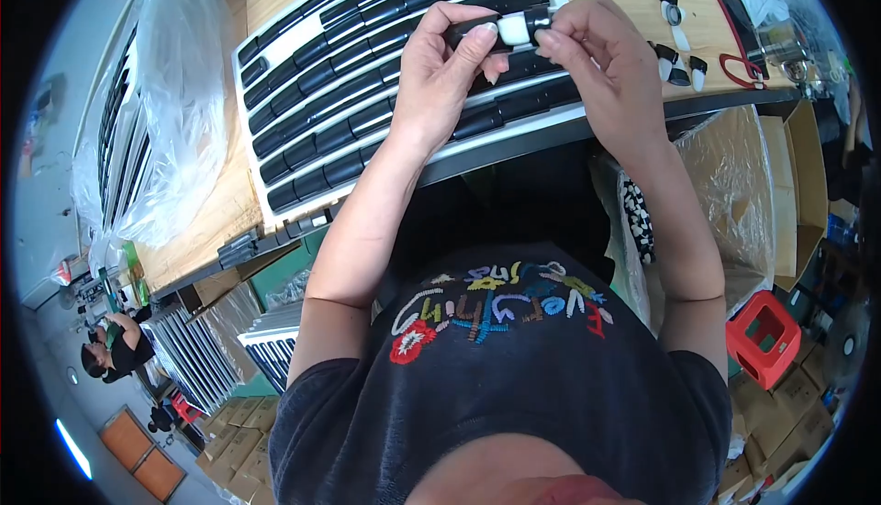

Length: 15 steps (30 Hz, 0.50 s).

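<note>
Two hands hold one black-and-white tube (513,32) above the right end of a white tray (246,124), which lies close along the front edge of the bench (206,221). The left hand (433,83) pinches its black body between thumb and fingers; the right hand (619,83) pinches the dark far end with thumb and fingertips.

If either pinch slips on the glossy surface, the tube could drop onto the rows of black cylinders (344,72) and knock some askew, or roll over the front edge. Uneven force from the two sides could skew its parts. The left forearm crosses the tray's front edge, so a low wrist might nudge the nearest row. Near the bench's front edge, right of the tray, loose black-and-white pieces (697,74) could be swept off by a careless right arm, red-handled scissors (740,71) beside them.

Multicoloured embroidered lettering (496,303) spans the chest of the dark T-shirt (551,395); no brand or label is legible on the tube or tray.
</note>
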Each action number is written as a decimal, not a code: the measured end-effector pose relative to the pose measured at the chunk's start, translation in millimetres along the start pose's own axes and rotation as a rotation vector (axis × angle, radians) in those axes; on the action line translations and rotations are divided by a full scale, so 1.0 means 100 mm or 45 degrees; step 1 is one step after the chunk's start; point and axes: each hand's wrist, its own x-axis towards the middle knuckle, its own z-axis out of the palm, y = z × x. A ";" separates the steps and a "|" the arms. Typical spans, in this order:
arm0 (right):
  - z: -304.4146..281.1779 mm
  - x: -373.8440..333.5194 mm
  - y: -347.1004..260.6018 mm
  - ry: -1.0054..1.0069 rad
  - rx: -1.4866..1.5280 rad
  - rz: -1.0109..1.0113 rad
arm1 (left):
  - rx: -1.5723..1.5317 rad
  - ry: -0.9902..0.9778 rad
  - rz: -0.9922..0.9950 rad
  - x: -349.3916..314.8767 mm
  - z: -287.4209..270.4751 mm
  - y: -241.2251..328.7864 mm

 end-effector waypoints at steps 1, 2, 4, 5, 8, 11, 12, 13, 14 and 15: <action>0.01 -0.01 -0.03 -0.004 0.004 0.001 | 0.040 0.019 0.012 -0.02 0.03 0.03; 0.03 -0.02 -0.05 -0.003 -0.031 -0.045 | 0.040 0.026 0.011 -0.04 0.01 0.03; 0.04 -0.03 -0.15 -0.013 -0.066 -0.091 | 0.054 -0.084 0.022 -0.08 -0.03 0.06; 0.02 -0.03 -0.23 -0.108 -0.064 -0.021 | 0.082 -0.109 -0.006 -0.12 -0.03 0.09; 0.00 -0.02 -0.36 -0.324 -0.041 0.185 | 0.043 -0.128 -0.057 -0.24 -0.02 0.15; 0.06 -0.01 -0.41 -0.460 -0.066 0.256 | -0.096 -0.102 -0.152 -0.35 -0.03 0.19; 0.08 -0.01 -0.43 -0.481 -0.111 0.196 | -0.131 -0.062 -0.205 -0.38 -0.03 0.22; 0.10 0.00 -0.45 -0.489 -0.110 0.194 | -0.133 -0.055 -0.203 -0.42 -0.03 0.25; 0.12 0.01 -0.47 -0.529 -0.062 0.205 | -0.124 -0.054 -0.190 -0.45 -0.04 0.29; 0.14 0.02 -0.49 -0.571 -0.012 0.216 | -0.113 -0.052 -0.177 -0.47 -0.07 0.32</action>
